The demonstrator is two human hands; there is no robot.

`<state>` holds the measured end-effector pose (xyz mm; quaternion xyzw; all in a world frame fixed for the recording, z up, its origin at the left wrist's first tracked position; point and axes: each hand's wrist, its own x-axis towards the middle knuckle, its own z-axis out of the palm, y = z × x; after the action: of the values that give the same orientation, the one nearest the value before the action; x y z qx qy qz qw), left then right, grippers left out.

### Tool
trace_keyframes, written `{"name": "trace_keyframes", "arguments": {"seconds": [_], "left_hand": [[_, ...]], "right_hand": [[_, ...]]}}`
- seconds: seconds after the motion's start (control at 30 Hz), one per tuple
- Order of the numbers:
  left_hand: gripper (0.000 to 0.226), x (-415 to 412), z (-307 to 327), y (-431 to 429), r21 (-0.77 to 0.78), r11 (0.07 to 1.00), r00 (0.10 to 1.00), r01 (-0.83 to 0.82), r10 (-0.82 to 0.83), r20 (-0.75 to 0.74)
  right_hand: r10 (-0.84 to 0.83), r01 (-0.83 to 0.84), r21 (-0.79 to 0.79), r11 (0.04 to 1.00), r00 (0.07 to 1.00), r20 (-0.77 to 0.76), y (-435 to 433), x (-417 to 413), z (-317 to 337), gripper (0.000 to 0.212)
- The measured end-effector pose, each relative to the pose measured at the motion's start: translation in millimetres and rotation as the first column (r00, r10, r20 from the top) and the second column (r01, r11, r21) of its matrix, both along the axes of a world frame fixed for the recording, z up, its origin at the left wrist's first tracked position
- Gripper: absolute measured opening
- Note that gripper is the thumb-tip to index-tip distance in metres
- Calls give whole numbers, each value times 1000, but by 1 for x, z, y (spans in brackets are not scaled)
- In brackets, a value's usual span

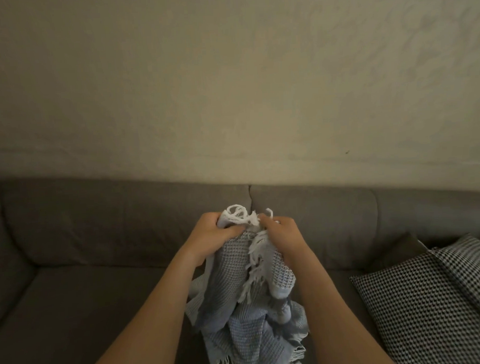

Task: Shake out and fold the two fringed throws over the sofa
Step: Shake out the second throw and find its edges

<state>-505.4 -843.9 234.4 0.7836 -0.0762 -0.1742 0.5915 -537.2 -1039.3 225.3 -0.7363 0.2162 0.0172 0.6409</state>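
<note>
- Centrally, a pale blue waffle-weave throw (237, 280) is held up bunched in front of a grey sofa (101, 295), and its gathered cloth hangs from the middle of the view down toward 6 o'clock.
- The left hand (212, 231) grips the top of the throw from the 9 o'clock side, with its fingers curled round a wad of the fabric.
- The right hand (280, 233) grips the same top edge from the 3 o'clock side, also clenched on the cloth, and the two hands sit just beside each other.
- White fringe (253, 252) loops up above the knuckles and trails down between the wrists; more tassels show on the lower hem near 6 o'clock.
- Both bare forearms reach in from 6 o'clock, one on each side of the hanging cloth.
- At 4 o'clock a black-and-white patterned fabric piece (428, 297) lies on the sofa seat, well apart from the throw; cushion or folded cloth, I cannot tell.
- A plain cream wall (230, 87) fills the view toward 12 o'clock, above the sofa back.
</note>
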Motion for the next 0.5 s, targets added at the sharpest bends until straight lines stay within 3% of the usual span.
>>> {"name": "trace_keyframes", "arguments": {"seconds": [0.13, 0.2, 0.33, 0.4, 0.5], "left_hand": [[14, 4, -5, -1, -27, 989, 989, -142, 141, -56], [23, 9, -11, 2, -30, 971, 966, -236, 231, -115], [33, 19, -22, 12, 131, 882, 874, -452, 467, -131], [28, 20, -25, 15, 145, 874, 866, -464, 482, -135], [21, 18, -27, 15, 106, 933, 917, -343, 357, -180]], "right_hand": [[-43, 54, 147, 988, 996, -78, -1, -1, -3, 20], [-54, 64, 137, 988, 996, -78, -3, -2, -3, 24], [-56, 61, 91, 994, 997, -48, -10, -4, 2, 9], [-82, 85, 55, 995, 995, -56, -13, -2, 1, 14], [-47, 50, 60, 997, 997, -56, -12, 0, 0, 17]]}}
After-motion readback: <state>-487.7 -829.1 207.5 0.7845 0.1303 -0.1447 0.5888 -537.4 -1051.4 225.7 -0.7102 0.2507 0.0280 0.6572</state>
